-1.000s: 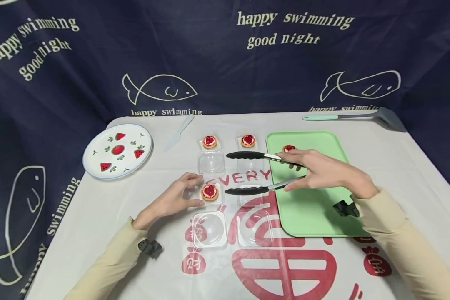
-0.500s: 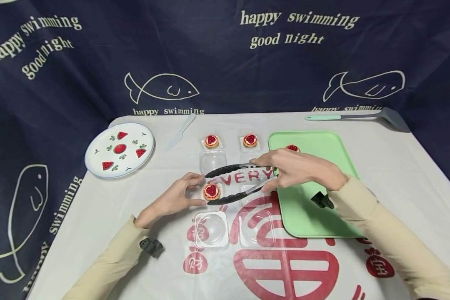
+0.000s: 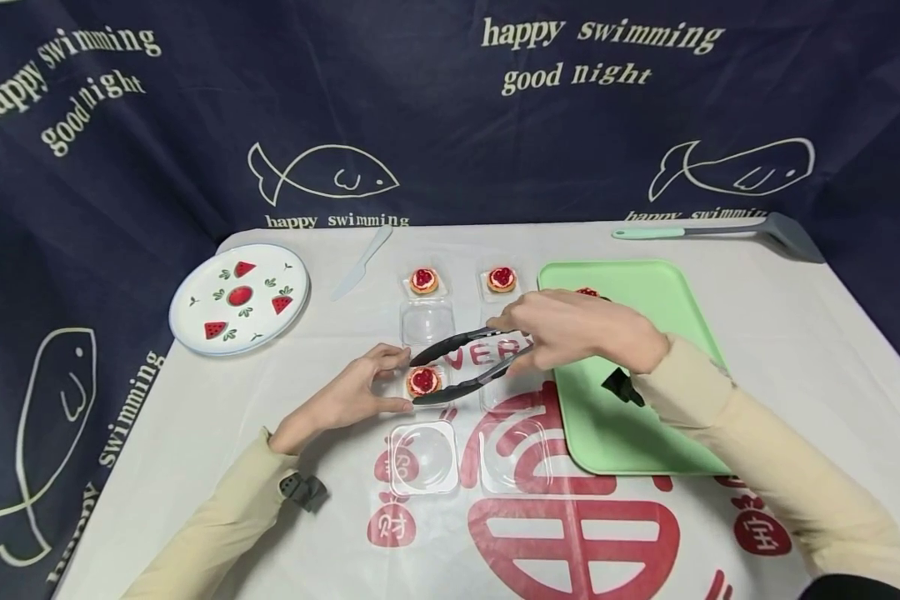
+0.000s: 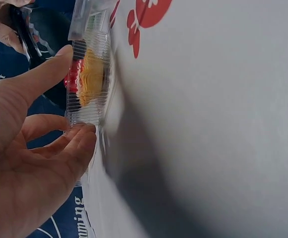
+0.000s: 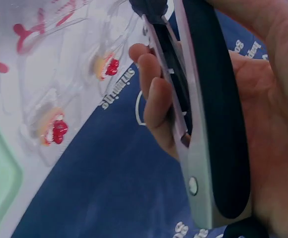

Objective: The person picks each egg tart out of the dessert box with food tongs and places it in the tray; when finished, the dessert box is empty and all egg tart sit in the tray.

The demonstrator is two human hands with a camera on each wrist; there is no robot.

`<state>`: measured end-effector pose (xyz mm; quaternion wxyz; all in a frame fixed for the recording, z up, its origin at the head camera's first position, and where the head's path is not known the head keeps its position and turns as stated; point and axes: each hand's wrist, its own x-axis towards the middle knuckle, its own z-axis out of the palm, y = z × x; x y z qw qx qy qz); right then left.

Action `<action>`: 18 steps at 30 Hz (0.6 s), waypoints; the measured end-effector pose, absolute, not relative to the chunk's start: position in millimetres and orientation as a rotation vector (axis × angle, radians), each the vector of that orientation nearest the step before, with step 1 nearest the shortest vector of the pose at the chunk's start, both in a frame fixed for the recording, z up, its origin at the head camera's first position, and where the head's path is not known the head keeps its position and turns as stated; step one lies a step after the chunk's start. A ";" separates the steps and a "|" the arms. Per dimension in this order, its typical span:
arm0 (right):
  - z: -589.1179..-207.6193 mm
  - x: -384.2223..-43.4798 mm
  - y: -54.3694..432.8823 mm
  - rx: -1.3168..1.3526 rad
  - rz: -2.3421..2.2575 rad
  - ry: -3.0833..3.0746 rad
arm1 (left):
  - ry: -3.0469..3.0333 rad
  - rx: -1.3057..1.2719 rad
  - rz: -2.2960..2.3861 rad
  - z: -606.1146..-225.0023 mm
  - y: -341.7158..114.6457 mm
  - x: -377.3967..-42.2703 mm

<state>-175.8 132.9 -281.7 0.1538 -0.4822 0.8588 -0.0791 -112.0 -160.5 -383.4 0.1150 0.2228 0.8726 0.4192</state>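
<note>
My left hand [image 3: 341,396] holds a clear plastic box [image 4: 87,116] by its sides, thumb on one side and fingers on the other. Inside sits a tart [image 3: 423,382] with a golden crust and red topping. From the right, my right hand [image 3: 581,329] grips black-and-silver tongs [image 3: 457,342]. Their black tips lie on either side of that tart, spread apart; whether they touch it is hard to tell. In the right wrist view the tongs' dark handle [image 5: 218,109] runs along the palm. Two boxed tarts, one left [image 3: 423,281] and one right [image 3: 502,279], stand behind.
A green tray [image 3: 615,433] lies at the right, another tart [image 3: 588,292] on it partly hidden by my right hand. A watermelon-patterned plate [image 3: 195,292] and a pale knife [image 3: 362,265] lie left. A spatula [image 3: 720,232] rests at the back. Open clear lids [image 3: 423,457] lie in front.
My right hand has moved left from over the tray, bringing the tongs' tips to both sides of the tart. The tips have drawn somewhat closer together. My left hand stays at the box.
</note>
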 end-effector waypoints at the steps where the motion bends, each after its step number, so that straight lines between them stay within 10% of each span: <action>1: -280.9 -175.8 130.5 -1.391 -0.209 2.460 | 2.558 0.653 1.225 -382.5 -160.4 -112.2; 18: -282.3 -174.4 124.2 -1.376 -0.291 2.419 | 2.560 0.650 1.126 -370.7 -155.5 -111.5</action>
